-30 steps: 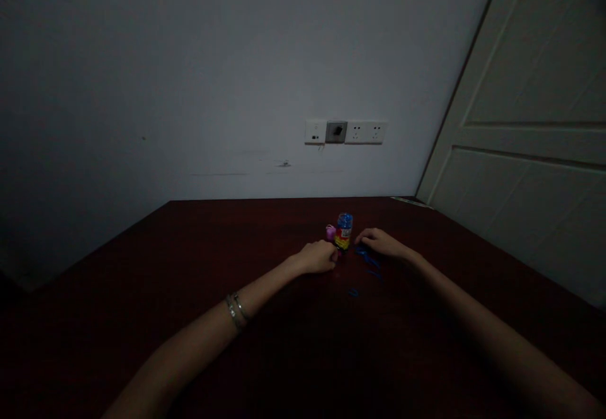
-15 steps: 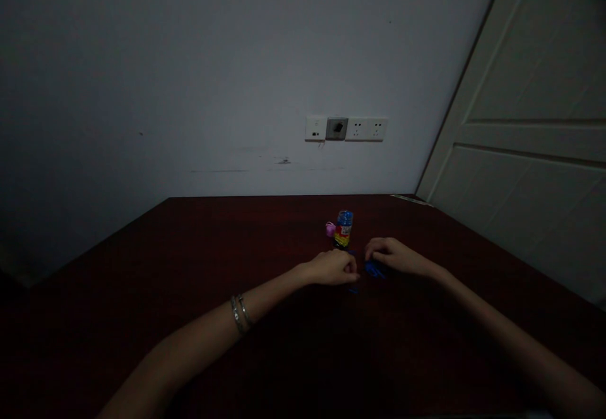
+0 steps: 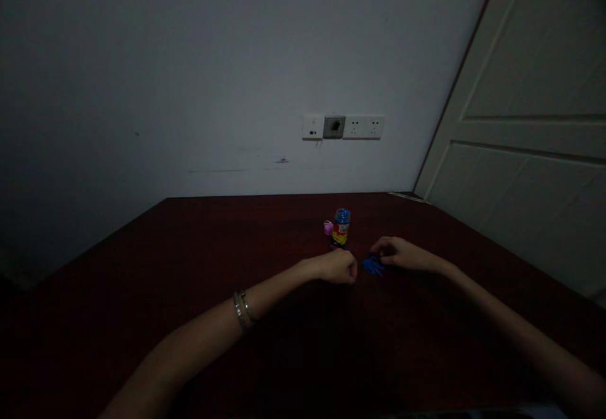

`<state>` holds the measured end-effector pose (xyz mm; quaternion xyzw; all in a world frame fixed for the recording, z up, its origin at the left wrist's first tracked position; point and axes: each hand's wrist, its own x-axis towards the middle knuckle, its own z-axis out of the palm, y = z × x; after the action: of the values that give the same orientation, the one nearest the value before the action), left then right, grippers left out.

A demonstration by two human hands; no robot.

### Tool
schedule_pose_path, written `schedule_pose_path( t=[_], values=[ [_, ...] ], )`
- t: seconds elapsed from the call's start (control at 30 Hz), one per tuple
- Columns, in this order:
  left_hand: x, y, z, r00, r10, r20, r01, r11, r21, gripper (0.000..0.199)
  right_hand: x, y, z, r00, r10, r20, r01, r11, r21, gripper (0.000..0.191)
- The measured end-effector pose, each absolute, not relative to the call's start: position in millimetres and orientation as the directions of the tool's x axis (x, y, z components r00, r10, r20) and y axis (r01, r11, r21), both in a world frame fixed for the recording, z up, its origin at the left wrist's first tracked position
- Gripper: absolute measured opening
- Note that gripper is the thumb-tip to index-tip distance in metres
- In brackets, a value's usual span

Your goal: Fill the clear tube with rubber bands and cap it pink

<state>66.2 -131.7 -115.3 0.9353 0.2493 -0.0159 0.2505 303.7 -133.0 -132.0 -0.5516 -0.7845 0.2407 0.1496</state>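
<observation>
The room is dim. My left hand (image 3: 339,267) lies on the dark red table (image 3: 189,267) with its fingers curled in; whether they hold anything is hidden. My right hand (image 3: 402,253) rests a little to the right, its fingertips pinching a small bunch of blue pieces (image 3: 373,266) that lies between the two hands. Just beyond my hands stands a small bottle (image 3: 341,227) with a blue cap and a red and yellow label. A small pink object (image 3: 327,227) sits next to it on the left. Two thin bangles (image 3: 242,310) circle my left wrist.
The table meets a pale wall with a row of sockets (image 3: 343,127) above the far edge. A white panelled door (image 3: 534,154) stands along the table's right side.
Both hands have drawn back from the bottle toward me. The scattered blue pieces are now gathered at my right fingertips. The lone blue piece nearer me is no longer visible.
</observation>
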Motion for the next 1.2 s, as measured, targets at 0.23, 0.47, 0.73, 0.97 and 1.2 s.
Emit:
schedule_pose_path(
  t=[0.23, 0.47, 0.73, 0.97, 1.2],
  values=[
    [78, -130, -117, 0.868, 0.497, 0.002, 0.449, -0.786, 0.425, 0.019, 295, -142, -123, -0.370, 0.919, -0.133, 0.741, 0.206, -0.640, 0.049],
    [103, -131, -138, 0.813, 0.543, 0.209, 0.472, -0.826, 0.308, 0.017, 292, -148, -123, -0.428, 0.896, -0.118, 0.754, 0.282, -0.593, 0.033],
    [106, -133, -134, 0.819, 0.561, 0.115, 0.529, -0.819, 0.223, 0.022, 289, -151, -127, -0.418, 0.903, -0.102, 0.778, 0.297, -0.554, 0.019],
    [99, -134, -118, 0.854, 0.501, 0.140, 0.476, -0.862, 0.176, 0.021, 288, -152, -129, -0.414, 0.905, -0.098, 0.765, 0.287, -0.577, 0.019],
    [83, -123, -52, 0.814, 0.466, 0.347, 0.417, -0.884, 0.211, 0.018, 290, -149, -134, -0.404, 0.909, -0.099, 0.756, 0.271, -0.595, 0.020]
  ],
)
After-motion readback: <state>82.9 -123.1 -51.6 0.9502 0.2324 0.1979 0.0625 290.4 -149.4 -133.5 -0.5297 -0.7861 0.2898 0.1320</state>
